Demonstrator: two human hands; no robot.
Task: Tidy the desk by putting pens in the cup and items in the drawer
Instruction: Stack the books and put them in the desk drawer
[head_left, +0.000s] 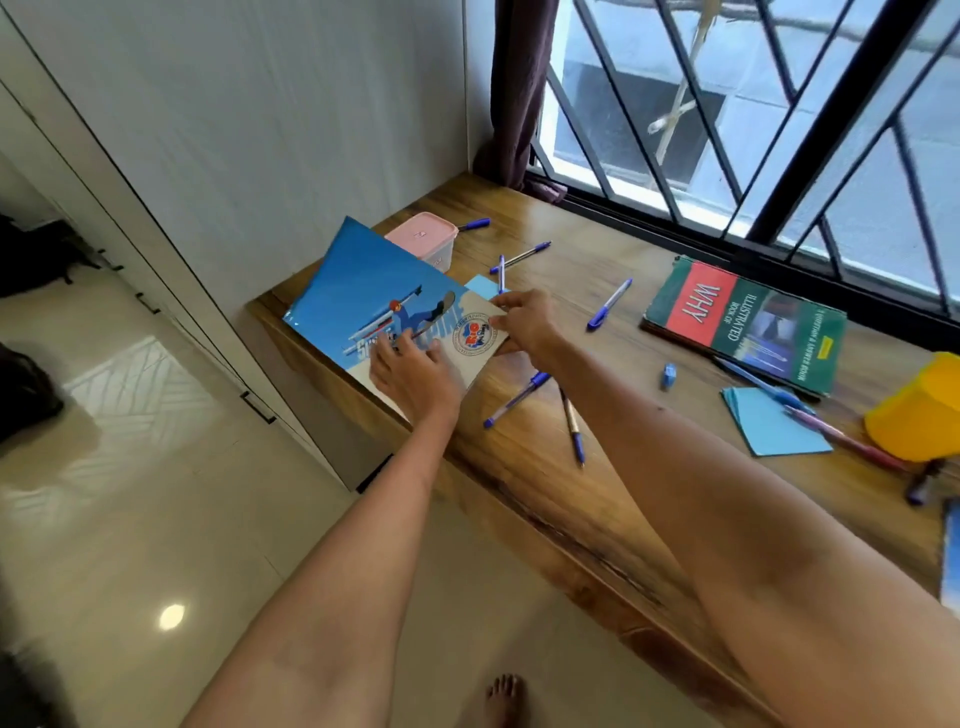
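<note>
the wooden desk (613, 499) is seen running from about 11 o'clock to 4 o'clock under the barred window (753, 104), and no drawer can be made out in this view. the largest thing being handled is the blue magazine (358, 280), which is tilted up off the desk's far-left end, its long axis running roughly from 10 o'clock to 4 o'clock. its near edge is held by the left hand (415, 379), fingers spread over the cover with the thumb side hidden, while its right corner is pinched by the right hand (524, 322) with curled fingers. a green and red book (743, 322) lies flat at 3 o'clock from the hands, well apart. the yellow cup (919, 410) is seen at the right edge, at about 4 o'clock from the right hand, so the right hand is judged the nearer one for any pen delivery. a pink-lidded box (423, 241) sits just behind the magazine at 12 o'clock. a stack of blue notes (769, 426) lies near the cup. the nearest pens (519, 397) lie just beside the right forearm at 6 o'clock from that hand, their long axes slanting toward the desk's front edge. a small blue eraser (669, 375) rests between them and the book. the magazine is judged to be the item in hand, not yet stowed.
</note>
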